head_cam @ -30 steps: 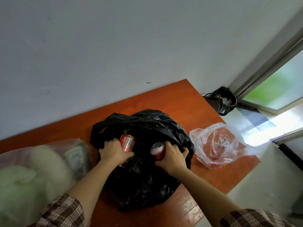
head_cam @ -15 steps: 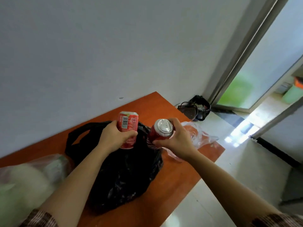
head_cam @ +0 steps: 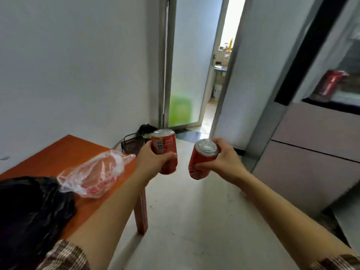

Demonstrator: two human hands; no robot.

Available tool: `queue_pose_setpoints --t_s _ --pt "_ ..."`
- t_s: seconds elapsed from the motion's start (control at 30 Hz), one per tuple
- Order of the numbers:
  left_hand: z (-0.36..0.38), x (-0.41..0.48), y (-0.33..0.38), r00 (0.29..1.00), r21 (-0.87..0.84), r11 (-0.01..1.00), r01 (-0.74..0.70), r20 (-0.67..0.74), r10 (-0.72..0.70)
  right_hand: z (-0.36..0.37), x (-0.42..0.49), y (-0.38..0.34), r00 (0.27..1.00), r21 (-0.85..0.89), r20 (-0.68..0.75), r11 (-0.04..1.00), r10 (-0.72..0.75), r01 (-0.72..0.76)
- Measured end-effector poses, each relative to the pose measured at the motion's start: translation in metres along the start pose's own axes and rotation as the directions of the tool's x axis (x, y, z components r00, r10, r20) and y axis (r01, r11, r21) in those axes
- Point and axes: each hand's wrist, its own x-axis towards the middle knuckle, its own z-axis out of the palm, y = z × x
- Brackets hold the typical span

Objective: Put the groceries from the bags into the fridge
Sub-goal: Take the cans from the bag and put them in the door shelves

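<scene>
1. My left hand grips a red can, the left can. My fingers are wrapped round its lower half. It stands nearly upright, with the barcode facing me.
2. My right hand grips a second red can, the right can. My fingers are curled round its far side near the silver top. This one is tilted, so I look down onto its lid.
3. Both cans are in the air over the pale floor, past the end of the table. They are near each other but apart, with a gap between them.
4. The orange-brown table is on my left against the wall. A black bag slumps on its near end. A clear bag with red print lies crumpled just beside it, toward the table's end.
5. The fridge stands to my right, well apart from the cans. Its lower grey drawer fronts are shut. Higher up a red thing shows, too blurred for me to tell what it is.
6. A dark wire basket sits on the floor in the corner beyond the table, just behind the left can. Beside it a doorway is open on a bright room.
7. A checked sleeve is pushed up each forearm.
</scene>
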Motion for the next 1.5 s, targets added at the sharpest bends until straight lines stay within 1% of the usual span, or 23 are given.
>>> queue_pose_setpoints --t_s 0.17,0.3,0.47,0.63,0.7,0.8,0.9,1.03,1.1,1.17,1.27,1.33,1.43,1.5 --pt "0.139 -0.009 0.05 0.973 0.019 0.994 -0.103 0.21 0.097 -0.132 -0.02 0.052 0.979 -0.052 -0.166 0.991 0.114 -0.124" --pt "0.236 -0.006 0.097 0.916 0.009 0.975 -0.222 0.344 0.205 -0.223 -0.022 0.083 0.948 -0.079 -0.281 0.98 0.151 -0.18" --pt "0.342 0.017 0.15 0.838 -0.014 0.927 -0.375 0.423 0.345 -0.332 -0.004 0.11 0.903 -0.064 -0.409 0.982 0.136 -0.177" --pt "0.435 0.063 0.201 0.746 -0.085 0.873 -0.481 0.483 0.458 -0.429 0.046 0.132 0.865 -0.08 -0.497 0.989 0.068 -0.124" --pt "0.468 0.086 0.226 0.721 -0.101 0.845 -0.526 0.474 0.505 -0.464 0.072 0.137 0.856 -0.092 -0.516 0.99 0.045 -0.108" --pt "0.515 0.122 0.265 0.682 -0.142 0.796 -0.588 0.443 0.582 -0.518 0.114 0.144 0.866 -0.112 -0.5 0.991 0.012 -0.078" --pt "0.552 0.151 0.306 0.65 -0.177 0.755 -0.631 0.411 0.639 -0.568 0.154 0.146 0.859 -0.129 -0.511 0.991 -0.044 -0.026" --pt "0.584 0.177 0.364 0.583 -0.196 0.664 -0.722 0.344 0.736 -0.625 0.197 0.136 0.847 -0.087 -0.519 0.993 -0.117 0.084" --pt "0.596 0.185 0.396 0.552 -0.206 0.613 -0.763 0.285 0.783 -0.651 0.216 0.128 0.84 -0.056 -0.517 0.985 -0.167 0.161" --pt "0.607 0.191 0.426 0.53 -0.205 0.569 -0.797 0.216 0.82 -0.675 0.238 0.119 0.814 -0.066 -0.533 0.971 -0.23 0.23" --pt "0.622 0.201 0.463 0.499 -0.164 0.512 -0.843 0.115 0.859 -0.707 0.271 0.108 0.771 -0.05 -0.556 0.938 -0.311 0.343" --pt "0.631 0.209 0.48 0.477 -0.102 0.481 -0.871 0.065 0.877 -0.723 0.292 0.102 0.771 -0.014 -0.534 0.915 -0.349 0.404" --pt "0.644 0.22 0.493 0.487 0.009 0.488 -0.873 -0.03 0.873 -0.741 0.325 0.099 0.782 0.06 -0.49 0.88 -0.386 0.472" --pt "0.652 0.228 0.493 0.499 0.059 0.503 -0.862 -0.063 0.864 -0.748 0.351 0.101 0.787 0.083 -0.465 0.865 -0.405 0.495"
